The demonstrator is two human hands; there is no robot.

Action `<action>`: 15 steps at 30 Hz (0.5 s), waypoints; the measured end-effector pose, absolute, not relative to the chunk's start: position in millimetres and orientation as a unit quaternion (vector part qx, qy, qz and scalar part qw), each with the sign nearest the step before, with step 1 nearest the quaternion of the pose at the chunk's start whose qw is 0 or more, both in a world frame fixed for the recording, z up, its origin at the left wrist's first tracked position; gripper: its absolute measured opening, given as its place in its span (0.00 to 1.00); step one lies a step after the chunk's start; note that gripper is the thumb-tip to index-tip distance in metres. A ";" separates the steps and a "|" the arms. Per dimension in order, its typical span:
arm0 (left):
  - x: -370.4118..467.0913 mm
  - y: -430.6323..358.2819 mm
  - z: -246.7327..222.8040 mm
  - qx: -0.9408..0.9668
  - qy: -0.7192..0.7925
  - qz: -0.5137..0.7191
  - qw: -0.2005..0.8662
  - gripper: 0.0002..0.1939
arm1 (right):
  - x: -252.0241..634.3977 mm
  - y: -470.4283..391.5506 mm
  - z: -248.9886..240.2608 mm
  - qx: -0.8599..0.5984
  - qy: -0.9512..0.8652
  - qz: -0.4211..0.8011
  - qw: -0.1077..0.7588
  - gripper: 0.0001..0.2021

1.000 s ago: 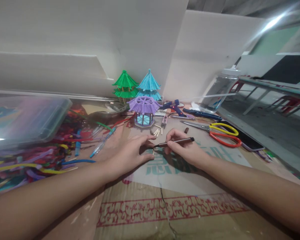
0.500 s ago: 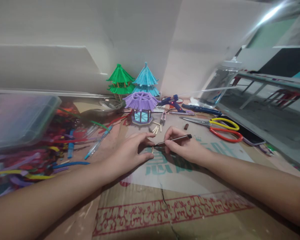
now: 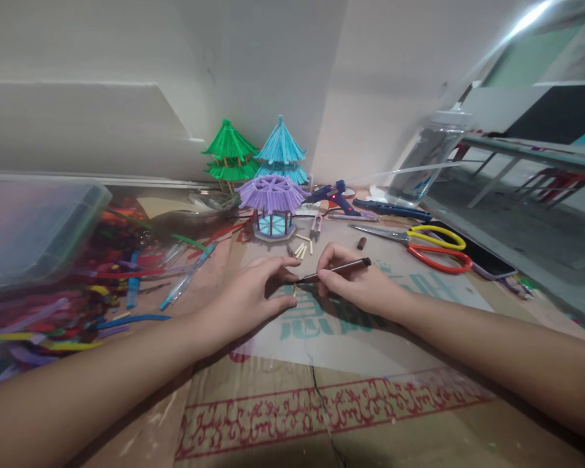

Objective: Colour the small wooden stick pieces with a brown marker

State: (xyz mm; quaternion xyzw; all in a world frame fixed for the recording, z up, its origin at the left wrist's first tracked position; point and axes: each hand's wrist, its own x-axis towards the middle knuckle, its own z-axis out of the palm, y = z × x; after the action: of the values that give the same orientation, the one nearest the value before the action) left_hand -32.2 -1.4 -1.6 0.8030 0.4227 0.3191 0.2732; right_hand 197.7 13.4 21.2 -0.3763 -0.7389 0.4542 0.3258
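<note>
My right hand (image 3: 348,276) is closed round a slim dark marker pen (image 3: 344,267), its tip pointing left. A short pale wooden stick (image 3: 295,290) is held upright between the thumb and fingers of my left hand (image 3: 263,286). The pen's tip meets the stick near its upper end. Just beyond the hands, several short pale sticks (image 3: 301,250) lie on the printed paper (image 3: 414,338). A brown pen cap (image 3: 361,243) stands to the right of them. Behind the sticks is a small pavilion model (image 3: 273,201) with a purple roof.
Green (image 3: 229,153) and blue (image 3: 281,153) roofed models stand at the wall. A glue gun (image 3: 336,195), thread snips (image 3: 316,227), scissors (image 3: 419,244) and a phone (image 3: 478,253) lie right. Coloured pipe cleaners (image 3: 53,318) and a plastic box (image 3: 34,227) fill the left.
The whole view has shifted slightly, with things appearing a little further left and up. Both hands keep their grips, the pen tip still at the stick.
</note>
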 end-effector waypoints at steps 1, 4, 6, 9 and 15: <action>-32.3 -1.6 -1.3 0.803 0.425 0.318 0.270 0.26 | 198.0 13.4 21.2 -0.376 -0.740 0.456 0.323 0.06; -32.8 -2.1 -1.0 0.801 0.428 0.314 0.276 0.27 | 199.6 11.6 22.7 -0.363 -0.746 0.467 0.307 0.06; -33.1 -2.4 -1.1 0.801 0.427 0.312 0.280 0.27 | 200.3 10.2 23.6 -0.352 -0.750 0.478 0.294 0.07; -33.0 -2.3 -1.2 0.803 0.426 0.313 0.276 0.26 | 200.0 9.8 23.3 -0.351 -0.749 0.479 0.293 0.07; -33.2 -2.3 -0.2 0.810 0.426 0.308 0.260 0.25 | 199.2 10.6 22.4 -0.369 -0.744 0.467 0.303 0.06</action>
State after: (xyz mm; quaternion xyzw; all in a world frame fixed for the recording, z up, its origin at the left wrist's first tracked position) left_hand -33.2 -2.3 -0.2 0.8099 0.4261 0.3079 0.2601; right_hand 199.2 10.6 22.4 -0.3693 -0.7441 0.4672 0.3029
